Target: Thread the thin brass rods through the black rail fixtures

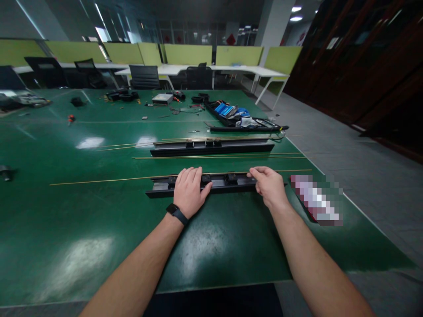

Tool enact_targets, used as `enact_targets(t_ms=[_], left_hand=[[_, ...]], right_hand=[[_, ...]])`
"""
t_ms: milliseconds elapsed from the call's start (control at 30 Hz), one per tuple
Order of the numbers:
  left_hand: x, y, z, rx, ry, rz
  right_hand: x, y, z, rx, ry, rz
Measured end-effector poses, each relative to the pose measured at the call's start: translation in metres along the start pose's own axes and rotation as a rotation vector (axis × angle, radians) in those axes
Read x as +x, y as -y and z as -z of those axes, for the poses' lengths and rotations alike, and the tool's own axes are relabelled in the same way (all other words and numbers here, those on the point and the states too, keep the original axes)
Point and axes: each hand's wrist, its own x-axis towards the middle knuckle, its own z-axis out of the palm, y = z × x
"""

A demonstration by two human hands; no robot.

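Note:
A black metal channel (218,189) lies across the green table in front of me, with small black blocks (232,177) set inside it. Along its far edge runs a long thin brass rod (109,180), reaching past both of the channel's ends. My left hand (189,189) rests on the channel left of its middle, fingers stretched over it and thumb apart. Near the channel's right end, my right hand (267,185) pinches the rod between thumb and fingertips, its other fingers curled in.
Behind lies a second black channel (211,149), with more thin rods (214,157) beside it. A black tray (218,116) holds blue packs and cables. To the right sits a blurred-out, red-edged object (313,200) near the table edge. Chairs and desks stand beyond.

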Motion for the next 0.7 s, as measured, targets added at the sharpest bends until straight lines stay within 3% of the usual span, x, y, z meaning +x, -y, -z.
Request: enact_targets(t_ms=[700], left_hand=[[-0.0007,-0.0007,-0.0007,0.002,-0.002,0.003]], right_hand=[[0.0025,-0.0039,-0.0002,-0.002,-0.014,0.031]])
